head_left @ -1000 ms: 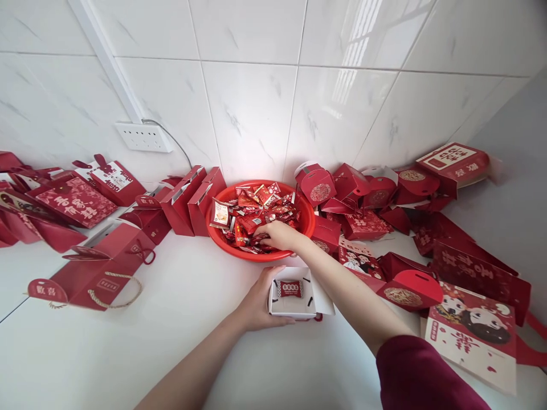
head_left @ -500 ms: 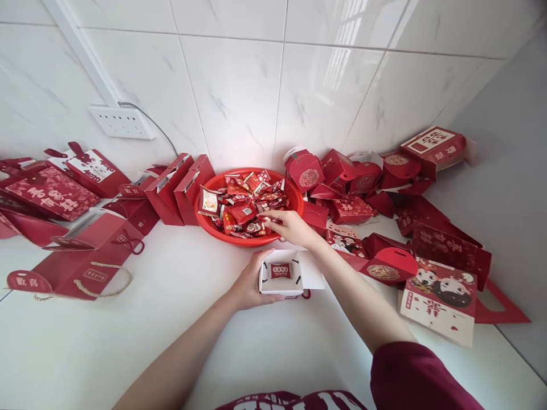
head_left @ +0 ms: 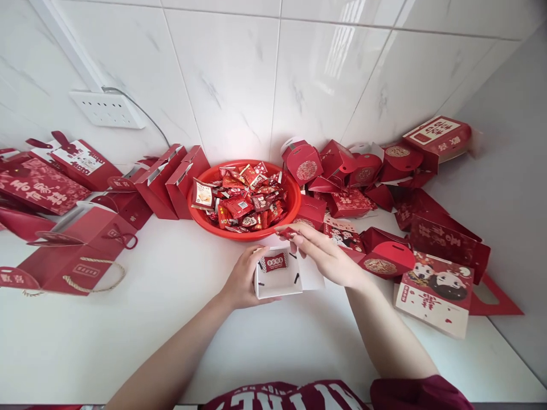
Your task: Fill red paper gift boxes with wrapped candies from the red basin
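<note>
My left hand (head_left: pixel 243 280) is closed round the left side of a small gift box (head_left: pixel 280 288) with a white inside, its top open towards me. One red wrapped candy (head_left: pixel 274 262) lies at the bottom of the box, near its far left. Just above the box's far right edge, my right hand (head_left: pixel 320 250) pinches another red wrapped candy (head_left: pixel 287 232), partly hidden by the fingers. Behind both hands stands a red plastic basin (head_left: pixel 205 226) heaped with several wrapped candies and snacks (head_left: pixel 248 196).
Red gift boxes (head_left: pixel 303 162) pile up at the right, with a picture-printed box (head_left: pixel 436 293) in front. Red gift bags (head_left: pixel 156 182) and a rope-handled box (head_left: pixel 81 256) stand at the left. A socket strip (head_left: pixel 106 109) is on the tiled wall behind the white table (head_left: pixel 171 347).
My right hand has come back from the basin to the box with a candy in its fingers. The candy in the box has shifted towards the far left. The view has tilted slightly.
</note>
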`<state>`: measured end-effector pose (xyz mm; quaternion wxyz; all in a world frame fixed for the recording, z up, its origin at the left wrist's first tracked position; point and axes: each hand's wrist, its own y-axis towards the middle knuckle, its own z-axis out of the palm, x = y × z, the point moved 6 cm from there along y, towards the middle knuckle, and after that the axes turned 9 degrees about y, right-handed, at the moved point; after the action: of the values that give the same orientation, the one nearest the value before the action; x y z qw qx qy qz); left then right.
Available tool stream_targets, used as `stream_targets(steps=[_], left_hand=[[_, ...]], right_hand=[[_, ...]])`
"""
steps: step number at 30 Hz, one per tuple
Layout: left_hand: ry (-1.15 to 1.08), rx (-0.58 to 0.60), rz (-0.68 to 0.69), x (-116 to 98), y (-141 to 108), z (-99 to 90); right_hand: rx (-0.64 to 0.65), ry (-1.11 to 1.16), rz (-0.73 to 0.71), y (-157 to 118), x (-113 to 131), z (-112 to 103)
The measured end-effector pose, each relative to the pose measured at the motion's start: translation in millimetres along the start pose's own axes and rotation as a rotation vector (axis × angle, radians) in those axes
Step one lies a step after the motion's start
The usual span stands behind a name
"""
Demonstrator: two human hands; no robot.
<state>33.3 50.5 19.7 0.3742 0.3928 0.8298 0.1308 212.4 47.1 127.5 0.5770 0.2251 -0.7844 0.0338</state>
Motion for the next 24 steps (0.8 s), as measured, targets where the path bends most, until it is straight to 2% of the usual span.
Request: stream_targets(steps=[3, 9, 13, 16, 22, 24], left_hand=[[-0.039, 0.046, -0.05, 2, 2, 2.2], [-0.218, 0.124, -0.221, 15, 2, 9.9], [-0.213, 0.16, -0.253, 18, 1, 11.8], [-0.203, 0.176, -0.255, 18, 0, 12.3], [-0.238, 0.155, -0.225, 17, -1, 12.8], [-0.237, 0.152, -0.22, 17, -1, 12.3]], right_hand=[[0.111, -0.154, -0.056, -6, 4, 13], [0.567, -0.632, 0.009, -7, -30, 48], [0.591, -0.83, 0.131, 10, -43, 52], [0.629, -0.805, 0.222, 23, -53, 64], [0.788, -0.708, 0.257, 29, -69, 91], [0.786, -0.742, 0.289, 30, -70, 94]])
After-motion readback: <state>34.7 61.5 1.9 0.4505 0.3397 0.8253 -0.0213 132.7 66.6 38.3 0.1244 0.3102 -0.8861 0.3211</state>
